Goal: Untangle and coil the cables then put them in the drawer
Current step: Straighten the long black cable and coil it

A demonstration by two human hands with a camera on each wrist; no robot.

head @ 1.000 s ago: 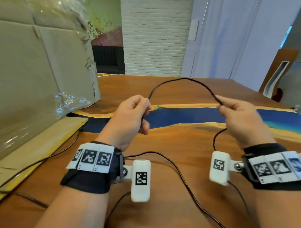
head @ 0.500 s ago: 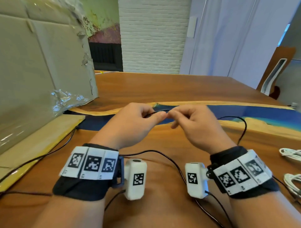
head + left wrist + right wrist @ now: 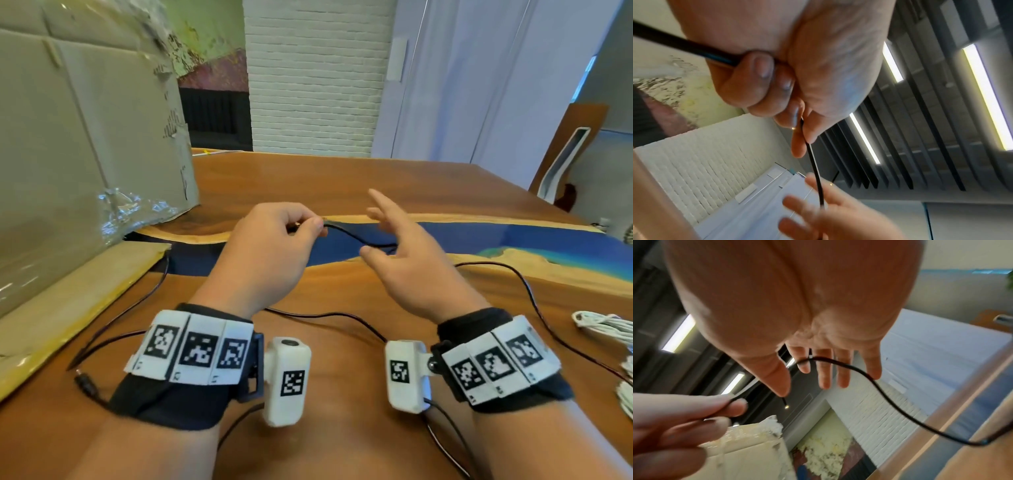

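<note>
From the head view, the left hand (image 3: 270,246) pinches a thin black cable (image 3: 346,233) above the wooden counter (image 3: 342,178). The right hand (image 3: 407,263) is spread wide and grips nothing; the cable runs under it and loops down onto the counter. White cables (image 3: 606,323) lie at the right edge. A big cardboard box (image 3: 75,137) stands on the left.

From the left wrist, curled fingers (image 3: 756,81) squeeze the cable (image 3: 813,162).

From the right wrist, straight fingers (image 3: 824,368) touch the cable (image 3: 890,399).
</note>
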